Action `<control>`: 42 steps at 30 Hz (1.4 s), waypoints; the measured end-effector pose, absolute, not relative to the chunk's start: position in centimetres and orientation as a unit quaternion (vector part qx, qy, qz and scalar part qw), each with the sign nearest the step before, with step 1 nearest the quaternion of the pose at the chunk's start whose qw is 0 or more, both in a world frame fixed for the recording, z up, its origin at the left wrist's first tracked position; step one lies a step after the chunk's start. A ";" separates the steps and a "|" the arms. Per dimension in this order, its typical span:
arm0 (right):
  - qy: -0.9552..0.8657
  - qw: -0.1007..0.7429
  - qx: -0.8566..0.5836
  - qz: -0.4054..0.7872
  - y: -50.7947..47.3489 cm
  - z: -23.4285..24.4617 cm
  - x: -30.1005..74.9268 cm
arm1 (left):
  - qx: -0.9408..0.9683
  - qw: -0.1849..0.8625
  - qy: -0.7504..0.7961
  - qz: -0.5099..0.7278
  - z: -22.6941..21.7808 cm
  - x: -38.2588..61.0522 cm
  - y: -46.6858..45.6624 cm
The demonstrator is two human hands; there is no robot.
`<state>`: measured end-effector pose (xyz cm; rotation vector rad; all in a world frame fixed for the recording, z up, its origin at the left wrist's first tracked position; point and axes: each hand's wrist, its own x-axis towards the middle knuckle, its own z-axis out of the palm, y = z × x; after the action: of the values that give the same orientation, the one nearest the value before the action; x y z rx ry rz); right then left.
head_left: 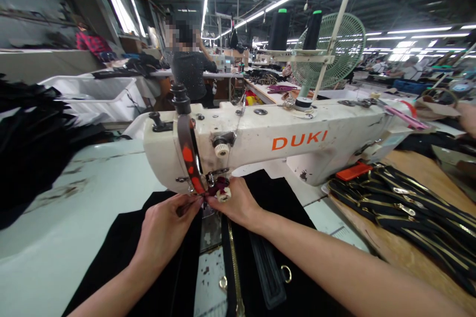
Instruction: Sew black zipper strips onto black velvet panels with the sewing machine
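A white sewing machine (256,133) stands in front of me, its needle area partly hidden by my fingers. My left hand (167,225) is closed in a pinch at the edge of a black fabric panel (115,252), just left of the needle. My right hand (238,203) is closed on the edge of a second black fabric panel (286,203), its fingertips almost meeting those of the left. This panel carries a gold-toothed zipper (233,252), a black strip (267,277) and a gold ring (286,274).
Black zippers with gold teeth (409,208) lie piled on a wooden board at right, beside an orange-red object (354,170). Dark fabric pieces (33,143) are heaped at left. Behind are a white bin (100,91), thread cones (279,29), a green fan (334,49) and a person (189,69).
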<state>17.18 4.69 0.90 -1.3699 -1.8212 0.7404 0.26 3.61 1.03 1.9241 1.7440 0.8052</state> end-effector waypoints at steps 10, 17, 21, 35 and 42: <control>-0.696 0.383 -0.527 0.302 4.6 1.0 16.9 | 0.685 0.215 0.636 0.281 0.7 0.1 3.7; -0.689 0.387 -0.535 0.298 4.3 1.0 16.8 | 0.694 0.219 0.617 0.300 0.8 0.2 3.8; -0.686 0.382 -0.548 0.289 4.2 0.7 16.7 | 0.700 0.209 0.607 0.313 1.1 0.5 3.6; -0.702 0.363 -0.551 0.269 4.3 0.9 16.7 | 0.709 0.191 0.602 0.313 1.9 0.5 3.3; -0.702 0.350 -0.565 0.255 4.2 1.5 17.1 | 0.707 0.196 0.599 0.321 1.3 0.2 3.3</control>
<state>17.15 4.24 1.48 -1.4641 -1.8173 0.6610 0.18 3.28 1.34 1.9795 1.6776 0.8990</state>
